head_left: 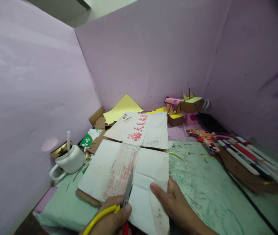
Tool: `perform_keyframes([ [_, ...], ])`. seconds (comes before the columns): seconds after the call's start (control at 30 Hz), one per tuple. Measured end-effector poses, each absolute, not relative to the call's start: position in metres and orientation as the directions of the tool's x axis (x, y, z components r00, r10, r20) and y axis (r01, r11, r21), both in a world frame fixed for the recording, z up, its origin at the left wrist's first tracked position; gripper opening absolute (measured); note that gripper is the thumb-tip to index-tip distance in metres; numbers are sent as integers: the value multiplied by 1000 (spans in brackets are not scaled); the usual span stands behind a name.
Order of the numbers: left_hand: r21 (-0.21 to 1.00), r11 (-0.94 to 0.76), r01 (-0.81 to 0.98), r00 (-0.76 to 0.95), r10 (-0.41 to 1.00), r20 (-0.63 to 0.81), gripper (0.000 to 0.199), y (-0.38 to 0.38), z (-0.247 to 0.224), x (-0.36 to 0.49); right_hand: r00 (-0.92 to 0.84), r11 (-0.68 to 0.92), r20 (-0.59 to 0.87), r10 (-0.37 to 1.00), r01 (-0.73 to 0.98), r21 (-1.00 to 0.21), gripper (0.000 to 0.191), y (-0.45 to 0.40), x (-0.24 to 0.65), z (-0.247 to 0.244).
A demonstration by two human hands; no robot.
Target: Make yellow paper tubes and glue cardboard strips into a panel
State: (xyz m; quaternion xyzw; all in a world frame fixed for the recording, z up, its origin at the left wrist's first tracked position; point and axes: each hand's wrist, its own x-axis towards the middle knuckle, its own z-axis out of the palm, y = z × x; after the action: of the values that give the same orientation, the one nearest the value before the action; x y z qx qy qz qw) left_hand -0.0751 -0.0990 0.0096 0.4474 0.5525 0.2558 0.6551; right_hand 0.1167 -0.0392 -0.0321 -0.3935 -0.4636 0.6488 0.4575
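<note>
A flattened white cardboard box [151, 166] with red print and a strip of clear tape lies across the middle of the table. My left hand [114, 212] is closed around scissors [102, 218] with yellow and red handles. Their metal blades point away from me and lie along the gap beside the taped strip; whether they are spread is hard to see. My right hand [170, 200] grips the near right flap of the cardboard, thumb on top and fingers underneath.
A white mug [71, 160] with a straw stands at the left. Yellow paper [123, 109] and cardboard scraps lie behind the box. Small cardboard boxes with pointed ears [191, 105] stand at the back right. Several markers [238, 156] and a black cable [249, 199] lie on the right.
</note>
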Motion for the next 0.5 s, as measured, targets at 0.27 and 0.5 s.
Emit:
perform_keyframes([
  [0.27, 927, 280, 250, 123, 940, -317, 44, -101, 19, -62, -292, -130, -70, 954, -190, -973, 48, -35, 119, -39],
  [0.5, 926, 209, 314, 96, 963, -250, 45, -101, 13, -61, -295, -124, -59, 954, -209, -970, 46, -35, 117, -41],
])
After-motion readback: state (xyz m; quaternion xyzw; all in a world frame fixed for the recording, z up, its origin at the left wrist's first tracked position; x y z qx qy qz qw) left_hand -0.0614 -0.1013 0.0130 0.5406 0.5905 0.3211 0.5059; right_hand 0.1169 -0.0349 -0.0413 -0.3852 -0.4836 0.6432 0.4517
